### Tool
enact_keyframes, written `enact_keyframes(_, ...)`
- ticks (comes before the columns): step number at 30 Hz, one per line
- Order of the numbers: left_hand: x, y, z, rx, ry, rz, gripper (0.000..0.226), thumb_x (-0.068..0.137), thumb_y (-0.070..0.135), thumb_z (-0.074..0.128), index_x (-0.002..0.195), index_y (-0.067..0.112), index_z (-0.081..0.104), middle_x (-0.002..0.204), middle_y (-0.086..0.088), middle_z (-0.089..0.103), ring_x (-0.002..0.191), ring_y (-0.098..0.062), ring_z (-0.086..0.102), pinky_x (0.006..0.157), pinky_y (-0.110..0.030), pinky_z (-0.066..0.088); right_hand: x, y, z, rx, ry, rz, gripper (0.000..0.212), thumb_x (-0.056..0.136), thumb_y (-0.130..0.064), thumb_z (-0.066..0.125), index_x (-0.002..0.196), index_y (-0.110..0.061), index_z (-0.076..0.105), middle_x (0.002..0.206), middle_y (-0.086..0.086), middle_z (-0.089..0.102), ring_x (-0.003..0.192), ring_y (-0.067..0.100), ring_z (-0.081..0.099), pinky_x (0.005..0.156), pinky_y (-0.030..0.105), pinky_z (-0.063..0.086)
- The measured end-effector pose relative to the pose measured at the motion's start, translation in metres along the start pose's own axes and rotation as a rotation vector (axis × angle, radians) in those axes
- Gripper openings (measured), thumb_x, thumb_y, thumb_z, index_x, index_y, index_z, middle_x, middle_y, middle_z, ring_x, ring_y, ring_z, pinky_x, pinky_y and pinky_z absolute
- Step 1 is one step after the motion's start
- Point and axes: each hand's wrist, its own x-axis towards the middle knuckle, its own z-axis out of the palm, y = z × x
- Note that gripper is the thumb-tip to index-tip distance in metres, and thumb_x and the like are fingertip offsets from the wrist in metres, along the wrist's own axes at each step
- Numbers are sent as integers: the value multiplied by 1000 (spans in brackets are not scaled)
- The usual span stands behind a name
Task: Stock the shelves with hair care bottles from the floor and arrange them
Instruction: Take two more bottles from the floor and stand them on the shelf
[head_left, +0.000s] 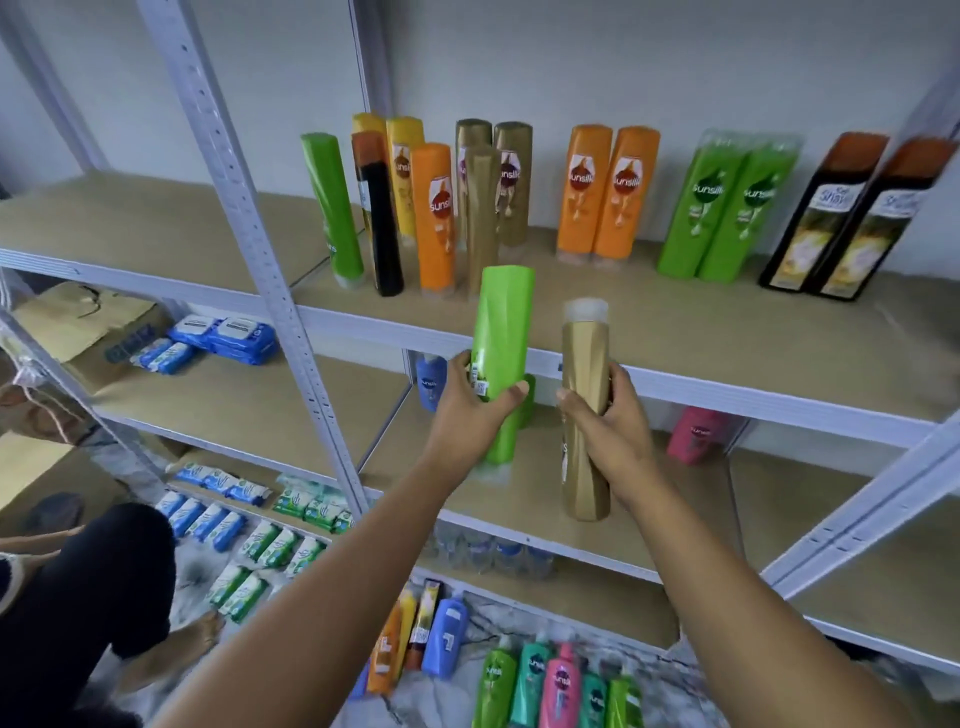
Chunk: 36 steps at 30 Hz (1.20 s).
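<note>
Left hand grips a green bottle, right hand a gold bottle (both upright), near the shelf front edge.

Green bottle and gold bottle held upright before the stocked shelf.

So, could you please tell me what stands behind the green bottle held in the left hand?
Behind the green bottle gripped by the left hand is the white shelf edge, a blue bottle on the lower shelf, and another green item, mostly covered.
</note>
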Motion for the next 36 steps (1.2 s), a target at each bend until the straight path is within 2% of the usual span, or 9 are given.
enact_keyframes(4, 35, 19, 9, 27, -7, 61, 45, 82, 32, 73, 114, 27, 42, 100, 10, 58, 95, -13, 60, 80, -31, 49, 34, -20, -3, -8, 44, -68, 45, 86, -21, 67, 127, -20, 47, 106, -4, 62, 97, 13, 59, 84, 25, 46)
enact_keyframes(8, 73, 35, 17, -8, -34, 128, 53, 81, 25, 74, 122, 15, 42, 93, 16, 56, 83, 0, 58, 66, -7, 44, 75, -36, -2, -26, 111, -110, 48, 87, -22, 67, 130, -17, 47, 108, -4, 61, 97, 11, 58, 77, 15, 43)
enact_keyframes(10, 92, 43, 20, -22, -74, 159, 58, 82, 21, 73, 127, 13, 37, 94, 17, 54, 81, 8, 54, 62, -2, 42, 94, -40, -1, -38, 144, -128, 49, 87, -23, 66, 131, -20, 47, 112, -5, 60, 99, 9, 58, 80, 17, 42)
enact_keyframes(17, 149, 47, 29, -69, -197, 206, 57, 83, 20, 73, 124, 20, 33, 100, 17, 55, 83, 10, 55, 63, -2, 44, 148, -36, 2, -58, 224, -160, 54, 86, -22, 68, 134, -21, 44, 119, -1, 62, 108, 14, 59, 91, 29, 47)
enact_keyframes(22, 174, 40, 41, -113, -227, 230, 62, 82, 13, 73, 127, 17, 31, 108, 7, 56, 93, 2, 57, 73, -4, 46, 170, -31, 4, -21, 264, -151, 58, 86, -18, 68, 136, -20, 40, 116, -7, 56, 103, 6, 55, 79, 13, 41)
enact_keyframes(26, 189, 35, 52, -138, -212, 241, 62, 83, 9, 72, 125, 20, 29, 105, 15, 53, 93, 7, 54, 74, -3, 44, 188, -18, 3, 24, 240, -123, 71, 83, -15, 71, 142, -18, 30, 128, -2, 52, 115, 13, 52, 93, 25, 41)
enact_keyframes(30, 198, 28, 60, -123, -180, 235, 69, 81, 10, 74, 132, 15, 28, 106, 16, 53, 95, 1, 57, 82, -9, 47, 202, -8, 0, -8, 222, -128, 75, 80, -12, 72, 141, -17, 28, 131, 2, 51, 118, 16, 51, 102, 33, 41)
enact_keyframes(34, 207, 22, 67, -98, -141, 226, 78, 77, 15, 78, 136, 13, 26, 119, 0, 57, 108, -13, 58, 97, -35, 49, 212, -3, 0, -42, 205, -149, 76, 79, -12, 72, 141, -16, 28, 130, 3, 52, 116, 16, 52, 103, 35, 41)
enact_keyframes(36, 212, 21, 70, -75, -130, 231, 80, 77, 17, 78, 137, 13, 25, 122, -2, 55, 111, -15, 57, 98, -38, 48, 215, -3, 0, -63, 195, -178, 78, 77, -17, 71, 142, -17, 29, 132, 3, 52, 117, 17, 52, 103, 35, 41)
